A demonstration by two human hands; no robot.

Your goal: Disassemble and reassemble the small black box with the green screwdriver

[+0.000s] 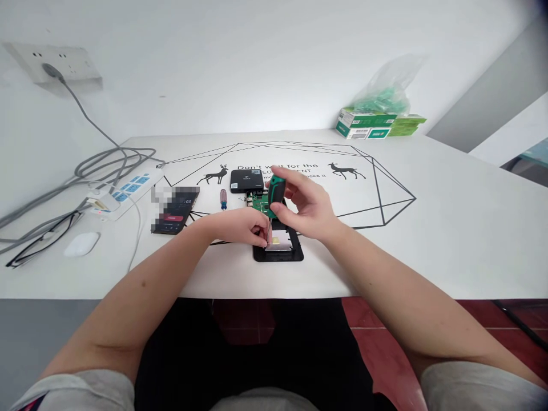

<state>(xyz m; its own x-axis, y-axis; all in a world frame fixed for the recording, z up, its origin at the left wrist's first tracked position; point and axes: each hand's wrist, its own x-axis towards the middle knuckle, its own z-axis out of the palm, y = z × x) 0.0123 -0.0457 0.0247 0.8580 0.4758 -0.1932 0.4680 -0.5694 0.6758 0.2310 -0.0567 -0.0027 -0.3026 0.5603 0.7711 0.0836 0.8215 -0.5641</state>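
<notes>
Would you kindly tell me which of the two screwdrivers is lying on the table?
The reddish screwdriver, left of the circuit board; the green screwdriver is held in the right hand.

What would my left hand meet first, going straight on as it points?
Likely the green-handled screwdriver's shaft, right beside your left hand; depth is unclear, so they may already touch.

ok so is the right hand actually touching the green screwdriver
Touching. The head view shows the right hand gripping the green screwdriver, with a finger over the handle's top and the thumb against its lower end.
</notes>
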